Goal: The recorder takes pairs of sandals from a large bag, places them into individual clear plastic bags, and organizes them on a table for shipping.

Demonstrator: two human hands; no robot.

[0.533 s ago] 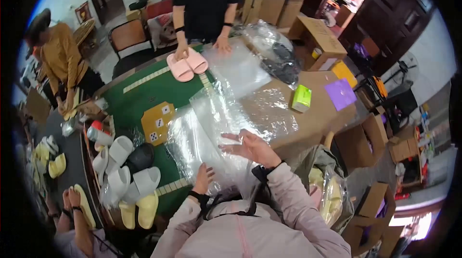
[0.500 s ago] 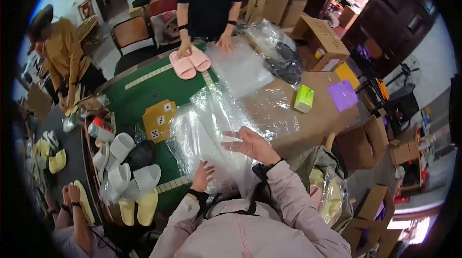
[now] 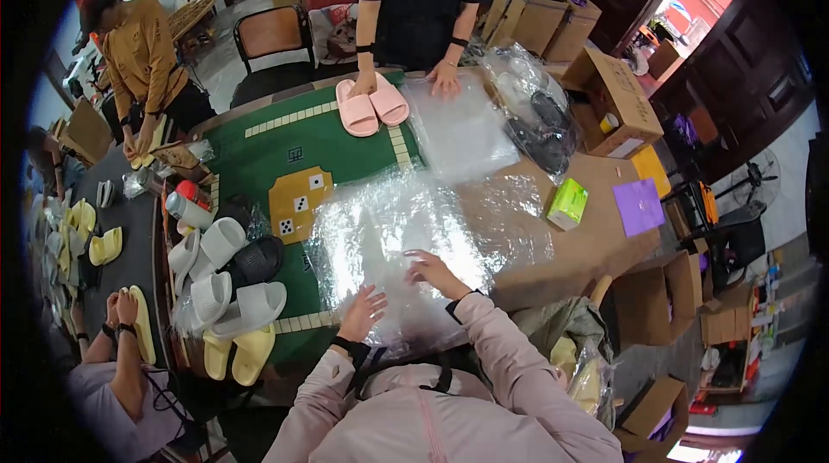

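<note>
A stack of clear plastic bags (image 3: 393, 243) lies on the table in front of me. My left hand (image 3: 363, 311) rests flat on its near edge with the fingers spread. My right hand (image 3: 434, 273) lies on the plastic a little further in, fingers apart and slightly curled. Neither hand grips anything that I can see. Across the table a person in a black top presses one hand on a pair of pink slippers (image 3: 371, 105) and the other on another clear bag (image 3: 462, 130).
White, black and yellow slippers (image 3: 226, 290) are piled at the table's left edge. A green box (image 3: 566, 204) and a purple sheet (image 3: 640, 206) lie to the right, with cardboard boxes (image 3: 615, 102) behind. Two more people work at the left.
My right hand has come down and nearer to me on the plastic. My left hand has stayed at the near edge. The person opposite still holds the pink slippers.
</note>
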